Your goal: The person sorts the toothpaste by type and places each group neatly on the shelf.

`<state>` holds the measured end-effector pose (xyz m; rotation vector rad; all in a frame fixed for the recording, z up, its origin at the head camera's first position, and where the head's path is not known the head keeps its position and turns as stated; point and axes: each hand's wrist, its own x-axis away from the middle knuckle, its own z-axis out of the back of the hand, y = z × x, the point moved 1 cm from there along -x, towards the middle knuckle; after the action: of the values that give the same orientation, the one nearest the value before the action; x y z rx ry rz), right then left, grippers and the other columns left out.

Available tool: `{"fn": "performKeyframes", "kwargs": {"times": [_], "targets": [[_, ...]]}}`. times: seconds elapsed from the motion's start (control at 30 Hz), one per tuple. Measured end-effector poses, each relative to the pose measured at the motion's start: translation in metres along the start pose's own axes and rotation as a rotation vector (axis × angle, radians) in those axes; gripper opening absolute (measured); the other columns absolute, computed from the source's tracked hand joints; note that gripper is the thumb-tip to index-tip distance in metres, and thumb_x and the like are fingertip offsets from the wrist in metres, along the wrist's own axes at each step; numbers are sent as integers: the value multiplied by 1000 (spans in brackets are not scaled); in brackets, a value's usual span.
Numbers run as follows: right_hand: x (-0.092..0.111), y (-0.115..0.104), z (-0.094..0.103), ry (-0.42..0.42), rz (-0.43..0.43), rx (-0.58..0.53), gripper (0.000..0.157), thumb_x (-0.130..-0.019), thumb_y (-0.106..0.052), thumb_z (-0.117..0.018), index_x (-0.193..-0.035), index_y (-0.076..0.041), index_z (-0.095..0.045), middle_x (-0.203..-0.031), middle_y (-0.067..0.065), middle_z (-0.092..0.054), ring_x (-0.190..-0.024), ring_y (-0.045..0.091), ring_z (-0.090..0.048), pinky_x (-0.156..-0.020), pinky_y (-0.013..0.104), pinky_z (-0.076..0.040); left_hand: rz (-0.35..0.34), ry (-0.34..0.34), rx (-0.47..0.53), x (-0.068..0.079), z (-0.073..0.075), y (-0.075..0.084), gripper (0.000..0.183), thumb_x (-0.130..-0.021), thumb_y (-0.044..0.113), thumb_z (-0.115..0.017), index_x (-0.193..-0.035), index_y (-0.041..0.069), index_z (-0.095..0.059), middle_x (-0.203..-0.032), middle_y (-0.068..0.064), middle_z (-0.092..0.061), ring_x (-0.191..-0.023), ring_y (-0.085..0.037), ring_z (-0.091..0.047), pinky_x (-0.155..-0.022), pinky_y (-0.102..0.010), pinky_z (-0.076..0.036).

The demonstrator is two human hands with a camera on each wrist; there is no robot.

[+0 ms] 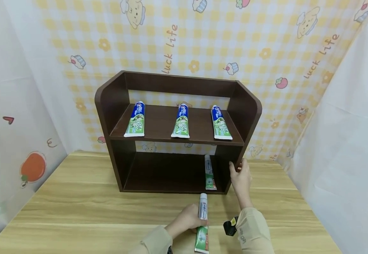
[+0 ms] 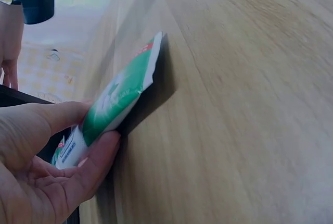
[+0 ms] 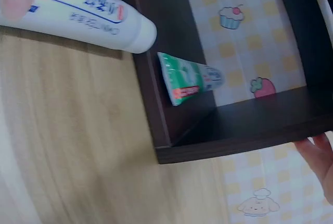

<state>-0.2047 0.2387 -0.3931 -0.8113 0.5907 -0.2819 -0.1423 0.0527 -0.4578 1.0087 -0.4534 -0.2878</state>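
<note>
My left hand [image 1: 187,218] pinches a green-and-white toothpaste tube [image 1: 201,240] between thumb and fingers, just in front of the shelf. Its white cap points toward the dark brown two-tier shelf [image 1: 171,192], and its flat end lies nearest me, close to the tabletop in the left wrist view. With thumb and fingers, my right hand [image 1: 242,180] holds the shelf's right side panel. A similar green-and-white tube [image 3: 190,81] lies on the lower tier by the right wall, cap to the back. Part of the held tube is hidden by my left fingers.
On the upper tier lie three blue-and-green toothpaste tubes, one at left [image 1: 136,121], one in the middle [image 1: 181,123], one at right [image 1: 221,125]. The shelf stands on a wood-grain table [image 1: 76,211], before a yellow checked cloth [image 1: 158,42]. White cloth hangs at both sides.
</note>
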Motion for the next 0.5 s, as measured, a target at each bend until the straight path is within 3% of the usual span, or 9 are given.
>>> {"fn": "performKeyframes", "kwargs": {"times": [0.3,0.5], "targets": [[-12,-8,13,-242,-38,-4,25,-88,-15,-55,-106,-2,-43,-109,27,-56,-97,40,-58,-77,46,-51,-12,-6,-3,-1,3,0,22,-73,9,-74,-75,-4,-58,-60,-8,-57,-44,-15,-56,-40,-25,-50],[-11,-7,18,-284,-78,33,27,-87,-17,-56,-106,-4,-41,-116,29,-53,-101,43,-57,-80,48,-49,-7,-14,-14,0,1,0,21,-74,10,-74,-75,-4,-58,-60,-7,-57,-44,-16,-56,-40,-24,-50]]}}
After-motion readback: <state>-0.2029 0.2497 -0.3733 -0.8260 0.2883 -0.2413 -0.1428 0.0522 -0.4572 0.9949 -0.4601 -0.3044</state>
